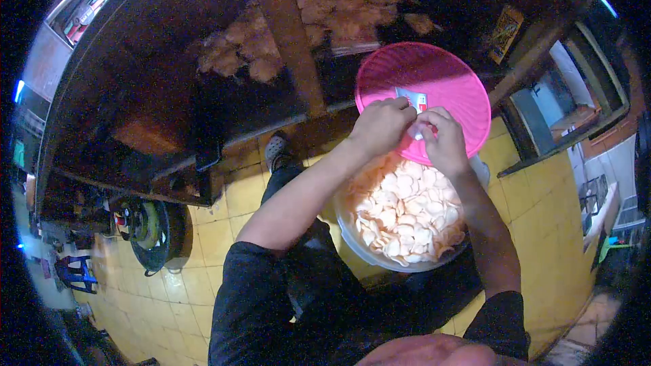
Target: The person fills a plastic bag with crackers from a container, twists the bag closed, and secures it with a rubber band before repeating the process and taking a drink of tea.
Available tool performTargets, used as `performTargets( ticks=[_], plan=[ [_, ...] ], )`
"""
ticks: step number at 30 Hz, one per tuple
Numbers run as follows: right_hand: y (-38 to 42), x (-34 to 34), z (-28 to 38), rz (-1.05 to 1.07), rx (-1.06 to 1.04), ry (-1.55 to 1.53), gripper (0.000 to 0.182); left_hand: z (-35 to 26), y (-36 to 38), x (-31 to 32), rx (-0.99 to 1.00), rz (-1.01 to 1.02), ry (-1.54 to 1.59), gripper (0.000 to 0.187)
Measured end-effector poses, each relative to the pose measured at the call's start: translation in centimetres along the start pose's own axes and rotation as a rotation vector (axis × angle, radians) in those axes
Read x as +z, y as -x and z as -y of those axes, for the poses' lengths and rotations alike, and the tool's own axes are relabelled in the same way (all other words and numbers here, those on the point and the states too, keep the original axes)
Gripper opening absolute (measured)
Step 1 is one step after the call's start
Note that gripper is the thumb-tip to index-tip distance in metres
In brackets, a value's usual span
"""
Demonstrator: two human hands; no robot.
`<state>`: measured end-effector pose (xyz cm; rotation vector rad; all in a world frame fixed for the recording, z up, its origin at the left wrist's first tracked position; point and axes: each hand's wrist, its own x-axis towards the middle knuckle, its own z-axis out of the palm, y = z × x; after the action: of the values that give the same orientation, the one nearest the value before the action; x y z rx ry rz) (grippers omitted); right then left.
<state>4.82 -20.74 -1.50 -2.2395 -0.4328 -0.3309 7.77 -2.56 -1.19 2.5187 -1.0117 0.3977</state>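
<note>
Close together over a pink ribbed plastic lid or basket (461,88), both my hands are closed with bent fingers. My left hand (385,125) pinches a small plastic packet (422,100) with a blue, white and red printed label. My right hand (444,141) grips a clear, whitish crumpled part that looks like the same packet. Below them a large translucent tub (344,234) is full of pale round crackers (407,210). The pink piece overlaps the far side of the tub. My fingers hide part of the packet.
Ahead stands a dark wooden table or rack (291,34) with many brownish pieces (251,44) on it. On the yellow tiled floor (230,207) at left is a dark round basin (157,234), beyond it a blue stool (81,272). A wooden frame (542,152) stands right.
</note>
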Motion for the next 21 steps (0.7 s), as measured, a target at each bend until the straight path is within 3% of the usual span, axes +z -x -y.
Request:
performTargets(
  ticks=[2,9,11,15,19,21],
  plan=[
    [0.1,0.1,0.1,-0.008,-0.066,-0.005,0.012,0.7,0.1,1.2,0.047,-0.077,0.005,0.020],
    [0.0,-0.3,-0.3,-0.016,-0.138,0.086,0.012,-0.6,-0.1,-0.3,-0.042,0.013,-0.007,0.018],
    [-0.2,-0.4,-0.2,-0.041,0.022,-0.122,0.012,-0.4,-0.2,0.0,-0.050,-0.092,0.135,0.014],
    [-0.7,-2.5,0.0,-0.110,0.053,-0.322,0.015,1.9,-0.9,1.1,-0.023,-0.219,0.202,0.010],
    [-0.7,-5.3,0.9,-0.229,0.117,-0.455,0.014,3.5,-0.2,0.3,-0.086,-0.167,0.220,0.017],
    [-0.2,-6.4,0.4,-0.330,0.269,-0.628,0.014,4.0,0.1,0.3,-0.080,-0.247,0.347,0.020]
  ],
)
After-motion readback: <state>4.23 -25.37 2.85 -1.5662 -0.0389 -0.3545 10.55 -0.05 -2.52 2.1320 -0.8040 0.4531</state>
